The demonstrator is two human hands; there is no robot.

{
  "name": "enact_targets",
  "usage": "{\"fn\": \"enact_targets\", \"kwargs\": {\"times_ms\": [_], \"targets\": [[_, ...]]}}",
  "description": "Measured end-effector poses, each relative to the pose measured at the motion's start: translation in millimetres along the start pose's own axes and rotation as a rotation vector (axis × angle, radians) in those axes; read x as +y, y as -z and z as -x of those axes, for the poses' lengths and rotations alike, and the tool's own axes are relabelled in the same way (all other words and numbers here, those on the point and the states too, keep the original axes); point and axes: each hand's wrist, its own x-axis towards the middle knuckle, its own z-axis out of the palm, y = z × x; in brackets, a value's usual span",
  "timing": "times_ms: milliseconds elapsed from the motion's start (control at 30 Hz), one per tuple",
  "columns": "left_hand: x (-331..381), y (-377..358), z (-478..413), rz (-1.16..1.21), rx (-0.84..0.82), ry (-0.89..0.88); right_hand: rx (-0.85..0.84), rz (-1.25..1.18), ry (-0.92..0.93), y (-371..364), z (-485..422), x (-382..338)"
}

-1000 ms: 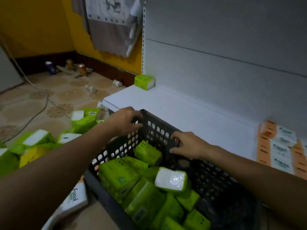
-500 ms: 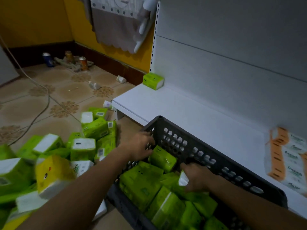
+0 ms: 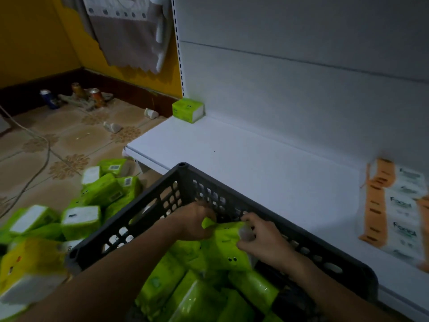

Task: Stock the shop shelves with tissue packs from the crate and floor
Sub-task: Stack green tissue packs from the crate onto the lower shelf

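Green tissue pack point(image 3: 226, 237), one, held inside the crate point(image 3: 144, 219) near its far wall, above the other packs. The left hand point(image 3: 197, 223) has its grip closed on the pack's upper left corner, which is pinched in curled fingers. The right hand point(image 3: 262, 240) has its grip closed over the pack's right end, fingers curled round it. Both forearms reach in over the crate's near side.

The crate, one, is dark grey with perforated walls and stands just beside the front edge of the shelf point(image 3: 255, 163). The loose green packs point(image 3: 185, 298) lying in it are too overlapped and blurred to count.

The shelf is white and carries one single green pack point(image 3: 188, 110) in its far left corner, against the back panel. A stack of orange-and-white packs point(image 3: 394, 205) stands at its right end; blur prevents a count.

On the tiled floor, left of the crate, lies a heap of green packs point(image 3: 92, 194), number not clear, with one yellow pack point(image 3: 27, 259) nearest the camera. Beyond them are one cable point(image 3: 41, 163) and three cans point(image 3: 76, 89) by the skirting.
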Motion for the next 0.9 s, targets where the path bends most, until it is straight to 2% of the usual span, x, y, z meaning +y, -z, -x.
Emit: {"fn": "enact_targets", "kwargs": {"times_ms": [67,167,267,367,500,633,833,900], "targets": [[12,0,-2,0.066,-0.045,0.081,0.034,-0.122,0.01,4,4,1],[20,5,1,0.215,-0.015,0.219,0.058,-0.306,0.023,5,8,7],[21,8,3,0.237,-0.044,0.243,0.043,-0.416,0.024,7,7,11],[18,10,-5,0.194,-0.098,0.231,0.018,-0.395,0.015,2,-3,13],[17,25,-20,0.123,-0.091,0.177,0.036,-0.348,0.0,-1,-8,6],[13,43,-26,0.143,-0.13,0.044,0.079,-0.328,-0.031,2,-2,-12],[-16,81,-31,0.204,-0.114,-0.13,0.109,-0.2,-0.006,12,-16,-70],[-33,98,-36,0.229,-0.1,-0.153,0.163,-0.237,-0.012,15,-26,-88]]}}
